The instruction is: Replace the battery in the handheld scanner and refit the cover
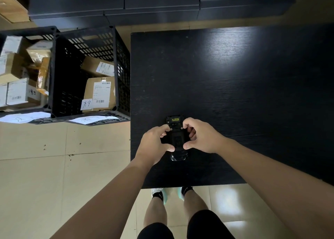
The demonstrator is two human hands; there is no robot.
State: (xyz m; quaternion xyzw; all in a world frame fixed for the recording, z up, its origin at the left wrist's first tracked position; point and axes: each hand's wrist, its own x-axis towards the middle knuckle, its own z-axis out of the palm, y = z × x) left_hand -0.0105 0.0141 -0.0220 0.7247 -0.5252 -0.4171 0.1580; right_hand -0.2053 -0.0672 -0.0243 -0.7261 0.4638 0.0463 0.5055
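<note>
A black handheld scanner lies back-up on the black table, near the front left corner. A small yellow label shows at its far end. My left hand grips its left side, thumb and forefinger pinching the edge. My right hand grips the right side the same way. Both thumbs press near the lower middle of the back, and both forefingers rest by two small screws or studs higher up. Whether the back cover is seated I cannot tell.
Two black plastic crates with cardboard parcels stand on the tiled floor left of the table. Paper labels hang on their near rims. Dark cabinets run along the far wall. My legs and shoes show below the table's front edge.
</note>
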